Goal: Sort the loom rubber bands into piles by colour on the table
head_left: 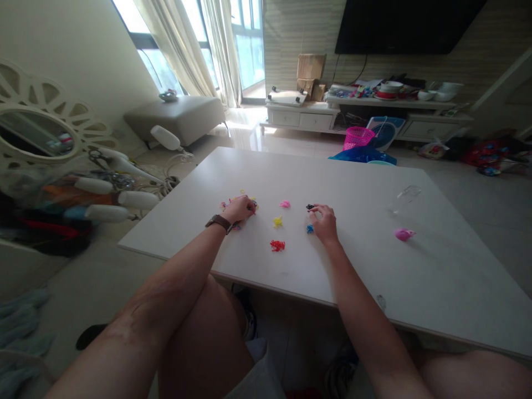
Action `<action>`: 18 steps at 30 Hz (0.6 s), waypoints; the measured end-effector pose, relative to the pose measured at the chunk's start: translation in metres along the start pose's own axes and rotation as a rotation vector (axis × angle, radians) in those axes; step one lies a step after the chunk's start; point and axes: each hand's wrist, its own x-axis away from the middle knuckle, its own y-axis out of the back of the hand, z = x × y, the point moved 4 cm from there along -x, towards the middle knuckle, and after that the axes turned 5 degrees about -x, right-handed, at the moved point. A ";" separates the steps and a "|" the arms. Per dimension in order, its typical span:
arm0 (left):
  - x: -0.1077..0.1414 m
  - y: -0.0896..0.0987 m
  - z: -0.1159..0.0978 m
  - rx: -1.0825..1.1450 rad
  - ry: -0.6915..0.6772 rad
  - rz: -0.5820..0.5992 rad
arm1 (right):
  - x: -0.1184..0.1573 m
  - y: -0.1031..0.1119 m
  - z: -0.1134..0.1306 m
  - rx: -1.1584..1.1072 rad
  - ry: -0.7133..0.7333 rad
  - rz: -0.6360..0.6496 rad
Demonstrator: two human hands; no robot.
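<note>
My left hand (243,209), with a watch on its wrist, is bent down over a mixed-colour pile of small rubber bands (236,226). Its fingers are pinched; what they hold is too small to make out. My right hand (325,223) reaches to a little black pile of bands (310,207), thumb and forefinger closed at its edge; anything between them is hidden. Just below, partly behind that hand, lies a blue pile (310,228). Between my hands are pink bands (285,204), yellow bands (277,222) and red bands (277,245), each colour heaped separately.
On the right of the white table (366,260) lie a pink egg-shaped object (404,234) and a clear plastic container (409,193). A crumpled clear piece (381,302) rests near the front edge. White lamp arms (139,199) stand beyond the left edge.
</note>
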 end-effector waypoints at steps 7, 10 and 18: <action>-0.002 0.017 0.007 0.068 0.045 -0.133 | 0.000 -0.001 0.000 -0.015 -0.005 0.001; 0.000 0.024 0.010 0.101 0.067 -0.143 | 0.000 -0.001 0.001 -0.022 -0.004 0.001; 0.007 0.017 -0.001 0.195 0.035 -0.086 | 0.001 -0.001 0.002 -0.017 -0.011 0.014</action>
